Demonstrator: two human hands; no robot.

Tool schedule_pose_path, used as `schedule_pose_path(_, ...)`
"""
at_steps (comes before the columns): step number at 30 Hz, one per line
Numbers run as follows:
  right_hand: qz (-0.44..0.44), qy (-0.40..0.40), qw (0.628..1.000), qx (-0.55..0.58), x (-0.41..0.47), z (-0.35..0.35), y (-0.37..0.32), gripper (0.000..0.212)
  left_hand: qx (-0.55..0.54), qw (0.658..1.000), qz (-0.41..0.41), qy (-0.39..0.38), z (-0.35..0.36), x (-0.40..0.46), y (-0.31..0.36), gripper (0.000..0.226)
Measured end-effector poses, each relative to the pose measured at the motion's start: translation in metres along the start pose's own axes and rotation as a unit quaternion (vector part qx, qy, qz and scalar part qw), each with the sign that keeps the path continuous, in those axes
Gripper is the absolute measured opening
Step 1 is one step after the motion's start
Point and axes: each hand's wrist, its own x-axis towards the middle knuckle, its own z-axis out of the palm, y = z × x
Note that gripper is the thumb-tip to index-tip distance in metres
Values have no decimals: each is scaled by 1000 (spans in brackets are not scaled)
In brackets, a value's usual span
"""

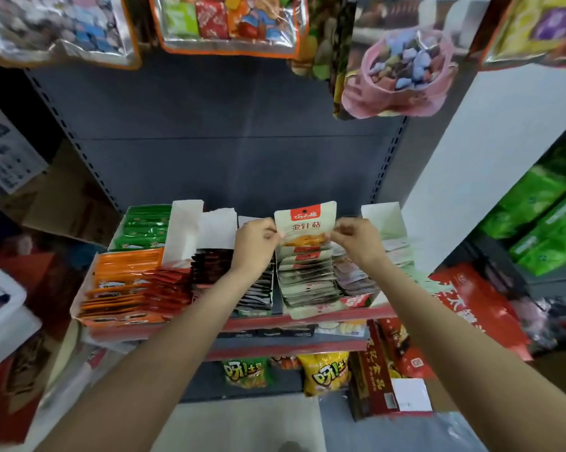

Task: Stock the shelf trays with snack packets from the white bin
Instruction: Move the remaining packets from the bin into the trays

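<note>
A cream snack packet (305,220) with a red top label stands upright at the back of a middle shelf tray (311,313). My left hand (255,241) pinches its left edge and my right hand (356,239) pinches its right edge. Below the packet lie several like packets stacked in that tray. Other trays hold orange packets (125,282), green packets (146,226), dark red packets (210,265) and pale packets (353,275). A corner of the white bin (4,318) shows at the far left edge.
The red-edged shelf (294,321) has a grey perforated back panel (236,151). Large candy bags hang overhead (229,24). Green packs (542,216) fill the right shelving. Red boxes (392,363) and yellow snack bags (327,373) sit below.
</note>
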Motion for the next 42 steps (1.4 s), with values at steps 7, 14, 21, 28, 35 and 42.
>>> schedule_pose_path(7,-40,-55,993,-96,7,-1,1,20,71,997,-12,-27,-2,5,-8,18)
schedule_pose_path(14,-73,-62,989,-113,3,3,2,8,176,979,73,-68,8,-1,-6,10)
schedule_pose_path(21,-78,-71,976,-189,4,8,-1,14,194,972,66,-114,4,2,2,18)
schedule_pose_path(28,-139,-35,982,-123,-18,26,-44,18,88,994,56,-12,-33,-18,-5,15)
schedule_pose_path(35,-205,-79,971,-97,-40,109,-138,26,66,990,42,116,-133,-54,-49,18)
schedule_pose_path(42,-282,-163,942,-84,-71,263,-259,29,109,971,-35,211,-282,-105,-156,20)
